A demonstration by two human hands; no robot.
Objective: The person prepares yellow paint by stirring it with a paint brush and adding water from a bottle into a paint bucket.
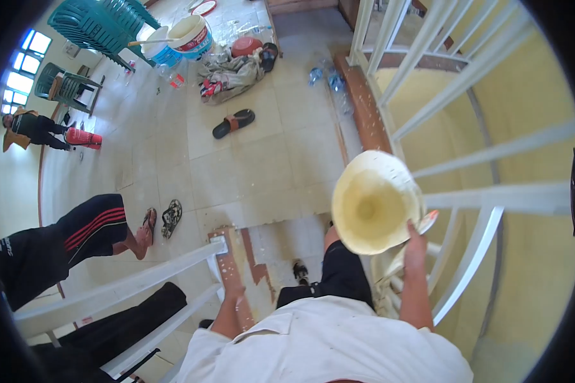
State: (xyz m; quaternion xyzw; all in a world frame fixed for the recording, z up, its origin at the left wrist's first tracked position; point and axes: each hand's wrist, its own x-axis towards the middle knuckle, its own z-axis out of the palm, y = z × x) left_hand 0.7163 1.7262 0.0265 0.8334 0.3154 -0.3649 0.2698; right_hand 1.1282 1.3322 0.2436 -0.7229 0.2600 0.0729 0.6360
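Bucket (368, 204), cream-coated inside, was in front of the person, right of body midline, beside the white stair railing (527, 198). Mouth faced up toward the camera.

Right hand (416, 240): grasping the bucket at its near-right rim, fingers closed. A white-and-orange piece (430, 219) stuck out by the fingers; maybe a brush, couldn't confirm.

Left hand (235, 295): low by the end of the left rail (131, 276). Fingers hidden, so couldn't tell whether it was gripping or released.

Handling, my read: thin, fairly stiff wall, some flex at the rim. Light to moderate weight; fill level unclear. Coating looked like paint, so the inner face was likely slick wherever wet. Not fragile, but a one-sided hold would let it tip. Best grip: thumb over the rim, fingers on the outer wall, other palm under the base. Keep off the inner face.

Around it: pale tiled floor (166, 153) with a lone sandal (234, 123), a cloth heap (233, 82) and tubs (193, 39) near stacked green chairs (94, 27). Another person (83, 236) in striped shorts was off to the left, well apart from the bucket.
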